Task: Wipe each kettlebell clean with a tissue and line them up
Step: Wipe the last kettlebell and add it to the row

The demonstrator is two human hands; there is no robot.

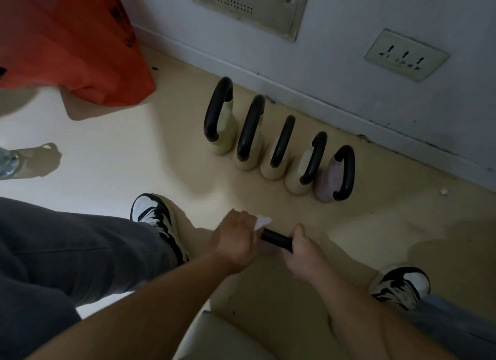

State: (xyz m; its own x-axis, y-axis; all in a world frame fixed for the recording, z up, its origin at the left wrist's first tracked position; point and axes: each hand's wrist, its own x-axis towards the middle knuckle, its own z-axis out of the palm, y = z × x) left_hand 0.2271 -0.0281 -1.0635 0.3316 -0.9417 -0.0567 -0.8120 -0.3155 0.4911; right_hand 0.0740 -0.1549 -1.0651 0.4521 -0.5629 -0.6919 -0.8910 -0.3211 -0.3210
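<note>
Floor (134,150) & wall (375,64) fill most of the view; an orange bag (75,43) is seen top left. Along the skirting a row of five kettlebells (279,147) is lined up, bodies touching or nearly so: four cream, plus a pinkish one (328,180) at the right end. These five are judged done, though cleanliness can't be checked in this dim light.

A sixth kettlebell (276,240) is held low, nr the person's feet & well apart from the row. Its black handle is gripped by the right hand (303,249), fingers curled round it. The other end is gripped by the left hand (236,239), w/ a white tissue (261,221) pinched against the handle. Wiping of no. 6 is judged in progress; setting it at the row's end is left.

Hidden: the sixth bell's body, covered by hands. Whether more bells lie out of frame can't be told. A clear object (8,161), poss. a bottle, is cut off at the left edge.
</note>
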